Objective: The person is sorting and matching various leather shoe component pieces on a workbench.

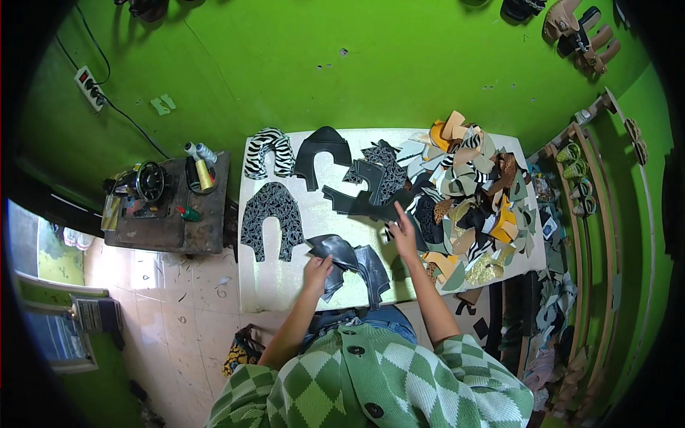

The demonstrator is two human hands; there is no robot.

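Observation:
My left hand [319,273] pinches the edge of a glossy black shoe-upper piece [334,248], near the front of the white table. Beside it, more black upper pieces [372,274] lie overlapped at the table's front edge. My right hand [404,235] has its index finger stretched out and its thumb apart, with the fingertip at a black curved cut piece [367,205]. Behind that piece lie black-and-grey patterned pieces [385,167]. On the left of the table are a zebra-striped arch-shaped piece [270,153], a plain black one [321,152] and a patterned one [272,217].
A heap of mixed cut pieces [474,207] covers the right of the table [321,292]. A sewing machine [146,182] with thread cones [205,175] stands on a side table at left. Shoes sit on a wooden rack [596,207] at right; scraps lie below it.

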